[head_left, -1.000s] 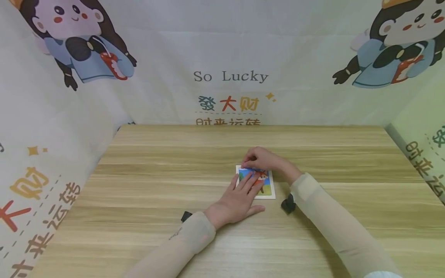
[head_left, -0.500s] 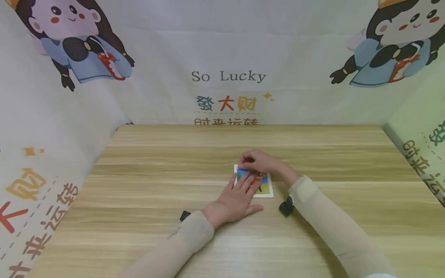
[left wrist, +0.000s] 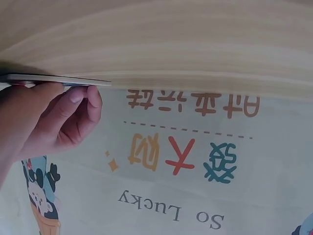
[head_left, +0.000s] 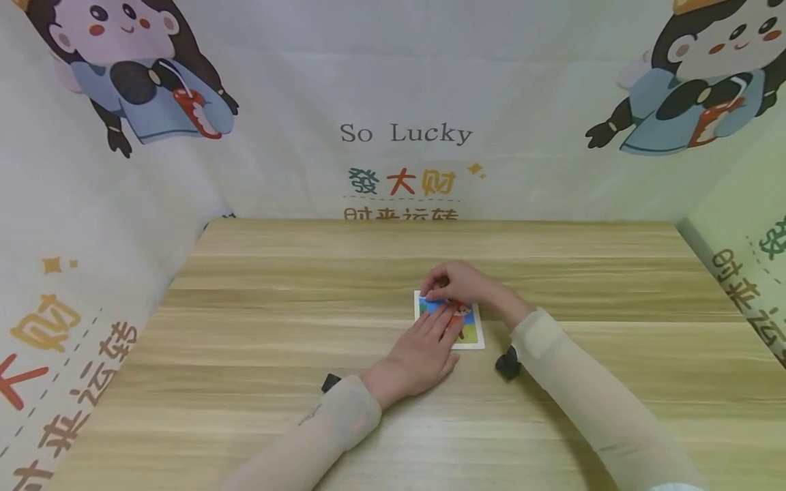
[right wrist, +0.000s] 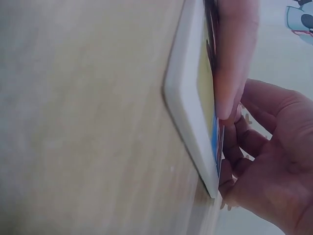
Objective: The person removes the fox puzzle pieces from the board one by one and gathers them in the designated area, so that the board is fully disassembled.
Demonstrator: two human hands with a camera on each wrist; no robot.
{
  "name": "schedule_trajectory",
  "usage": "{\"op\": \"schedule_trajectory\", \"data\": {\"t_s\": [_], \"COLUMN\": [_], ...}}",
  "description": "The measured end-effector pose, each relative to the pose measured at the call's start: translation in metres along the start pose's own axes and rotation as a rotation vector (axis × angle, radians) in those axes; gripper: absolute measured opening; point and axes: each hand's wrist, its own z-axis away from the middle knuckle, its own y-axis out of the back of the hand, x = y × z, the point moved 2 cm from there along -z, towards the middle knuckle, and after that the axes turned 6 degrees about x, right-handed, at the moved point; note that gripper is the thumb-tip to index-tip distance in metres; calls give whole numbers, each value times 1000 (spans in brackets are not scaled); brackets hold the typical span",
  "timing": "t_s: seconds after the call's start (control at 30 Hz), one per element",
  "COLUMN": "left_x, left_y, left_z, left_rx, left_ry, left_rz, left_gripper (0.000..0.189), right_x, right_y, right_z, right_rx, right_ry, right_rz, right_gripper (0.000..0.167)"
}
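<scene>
A small square picture board (head_left: 471,335) with a white border lies on the table in the head view, printed with an orange fox on blue and yellow. My left hand (head_left: 419,351) rests flat across it, fingers extended. At its far left edge my right hand (head_left: 462,281) has its thumb and curled fingertips together, pinching the board's edge area; what lies between them is mostly hidden. In the right wrist view, the board's thick white side (right wrist: 188,112) shows, with a left finger (right wrist: 232,63) on its face and the right hand (right wrist: 276,156) at the far end.
The wood-grain table (head_left: 276,307) ends at a printed cloth backdrop (head_left: 405,82), which also hangs along both sides. Black wrist devices show beside the left sleeve (head_left: 350,412) and the right sleeve (head_left: 546,341).
My left hand has drawn slightly back towards me on the board, its thumb moving closer in to the fingers. The right hand stays at the board's far edge with little movement.
</scene>
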Motion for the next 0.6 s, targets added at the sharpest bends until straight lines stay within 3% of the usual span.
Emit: {"op": "schedule_trajectory", "data": {"t_s": [0.17, 0.43, 0.6], "left_x": [-1, 0, 0], "left_y": [3, 5, 4], "left_z": [-2, 0, 0], "left_rx": [66, 19, 27], "left_ry": [-39, 12, 14], "left_rz": [-26, -21, -45], "left_gripper": [53, 54, 54], "right_x": [-1, -4, -5], "right_y": [0, -2, -2], "right_z": [-4, -5, -6], "right_rx": [4, 3, 1], "right_ry": [-8, -6, -3], "right_rz": [25, 52, 54], "right_gripper": [8, 10, 11]}}
